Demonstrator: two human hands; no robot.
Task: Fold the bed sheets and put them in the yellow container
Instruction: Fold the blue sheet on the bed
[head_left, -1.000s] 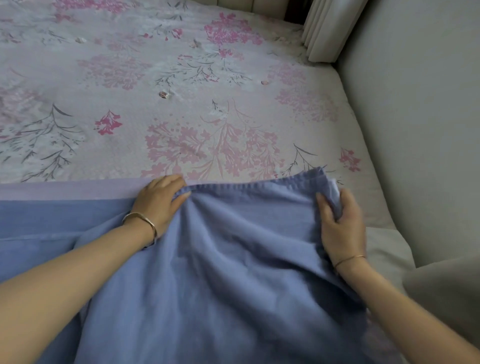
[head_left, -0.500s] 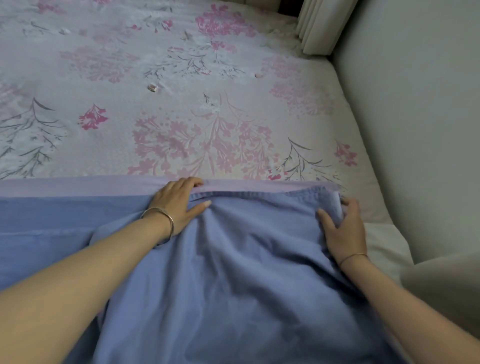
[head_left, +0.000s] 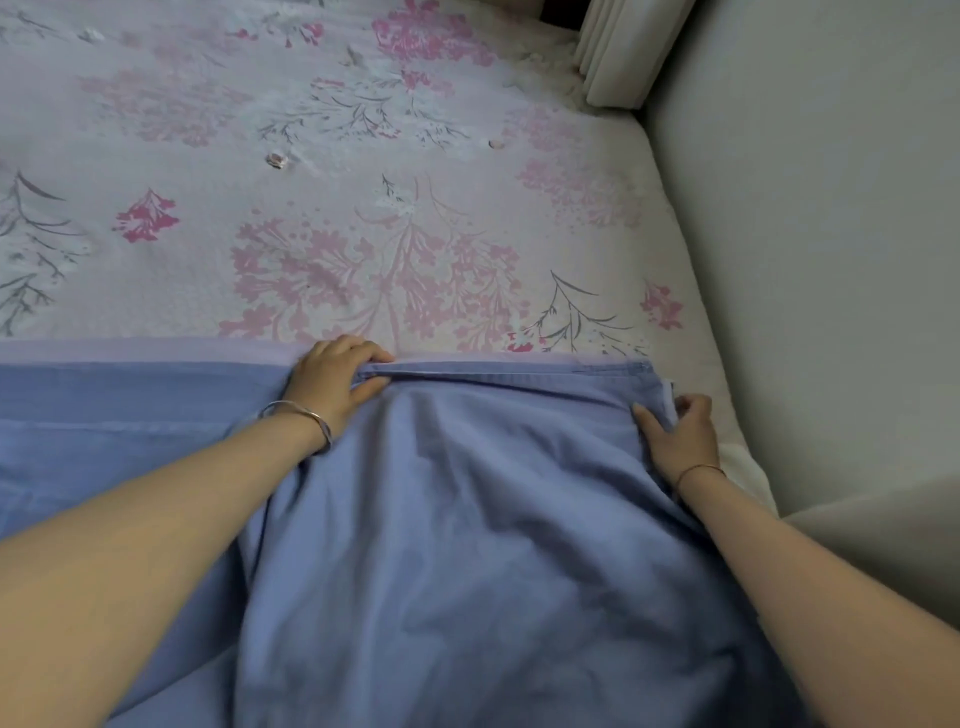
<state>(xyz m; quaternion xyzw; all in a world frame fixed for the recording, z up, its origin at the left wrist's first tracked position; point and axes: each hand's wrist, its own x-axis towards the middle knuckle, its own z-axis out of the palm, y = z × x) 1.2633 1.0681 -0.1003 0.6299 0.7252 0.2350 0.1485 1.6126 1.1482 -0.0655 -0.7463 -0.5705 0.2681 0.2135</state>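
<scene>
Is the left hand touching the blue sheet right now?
Touching. Head view shows the left hand pinching the top hem of the blue sheet.

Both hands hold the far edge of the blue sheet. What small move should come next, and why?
Probably let go and smooth the top layer flat, stroking toward the body. The left hand and right hand grip the far edge of the blue sheet, which lies along the lilac strip, so the fold looks aligned, yet loose wrinkles run between the arms.
</scene>
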